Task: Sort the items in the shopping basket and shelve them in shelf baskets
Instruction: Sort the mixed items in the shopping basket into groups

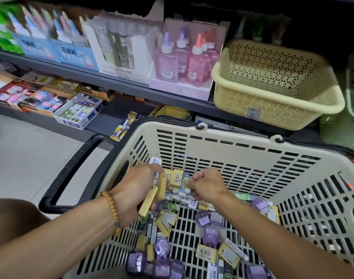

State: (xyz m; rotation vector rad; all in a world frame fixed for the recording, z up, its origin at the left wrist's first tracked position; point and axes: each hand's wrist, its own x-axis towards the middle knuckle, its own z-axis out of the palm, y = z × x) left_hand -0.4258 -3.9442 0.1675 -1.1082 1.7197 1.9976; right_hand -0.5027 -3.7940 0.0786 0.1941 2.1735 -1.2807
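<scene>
Purple packs (161,266) and yellow boxes (205,252) litter shopping basket (232,146) floor — sorting barely begun. Left hand (137,190) grips bundle of yellow boxes; right hand (206,186) pinches small white pack (185,190). Cream shelf basket (276,109) looks unfilled — nearly everything left.

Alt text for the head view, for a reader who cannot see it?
Both hands reach into a cream shopping basket of small yellow, purple and white packets: the left hand holds yellow packets, the right hand pinches white ones. On the shelf behind sits a yellow shelf basket beside glue bottles.
</scene>
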